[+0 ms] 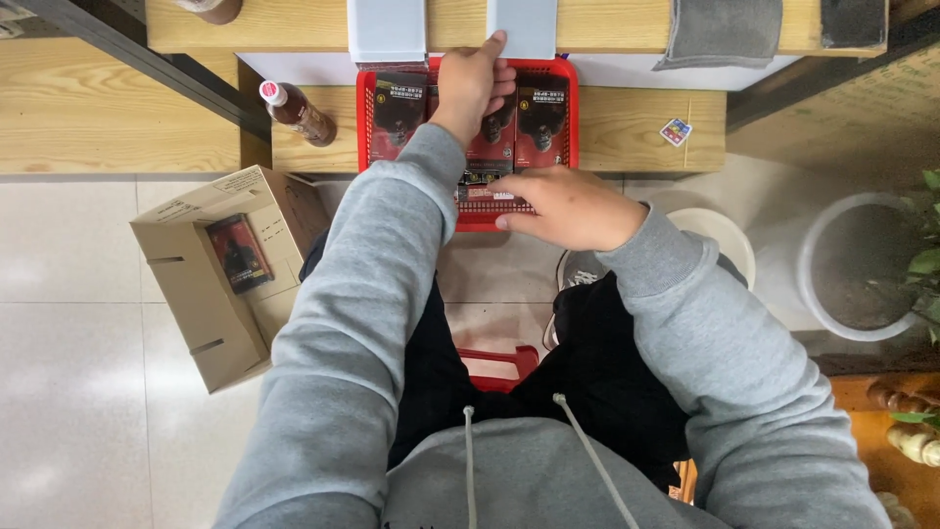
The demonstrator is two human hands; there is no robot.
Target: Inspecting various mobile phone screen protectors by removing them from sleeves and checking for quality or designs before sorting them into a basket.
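While your left hand (470, 83) lies flat on the dark packets (499, 132) standing in the red basket (565, 118), fingers stretched out and released rather than clenched, with the fingertips reaching past the far rim, keep that pressure even so the row stays upright and does not fan open. Your right hand (568, 208) rests at the near rim of the basket, fingers curled loosely over the edge and a packet top; whether it truly pinches anything you cannot tell from this angle, so hold the rim firmly enough that the basket does not slide on the wooden shelf (636, 127). To do this well, I judge you should square the packets against one side wall and keep their faces turned the same way before lifting either palm. Counting what shows: one red basket, three packet faces visible in it with perhaps more hidden under your left hand, one further dark packet (238, 253) lying in the open cardboard box (211, 323) on the floor to your left, one brown bottle (299, 113) with a red cap just beside the basket, and one small coloured card (676, 130) on the shelf to your right.
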